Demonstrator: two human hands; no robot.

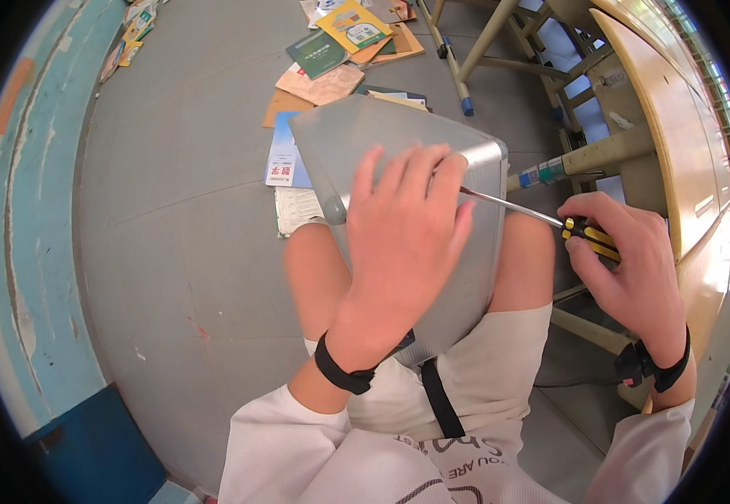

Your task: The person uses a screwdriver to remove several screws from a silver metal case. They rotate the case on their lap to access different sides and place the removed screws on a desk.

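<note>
Across my lap lies a broad grey panel (pixel 398 126) with rounded corners and a shiny bent edge at its far right; I cannot tell what it belongs to. My left hand (pixel 407 218) rests on top of it, fingers stretched out and slightly apart. A screwdriver with a black and yellow handle (pixel 591 239) is gripped in my right hand (pixel 629 260), to the right of the panel. Its long metal shaft (pixel 512 207) points left over the panel toward my left fingers. The tip is hidden or too near those fingers to make out.
Several books, including a green one (pixel 319 54), a yellow one (pixel 353 27) and a blue one (pixel 283 151), lie on the floor beyond the panel. Desks with a wooden top (pixel 654 109) and metal legs (pixel 486 38) stand close on the right. A blue wall (pixel 41 218) runs along the left.
</note>
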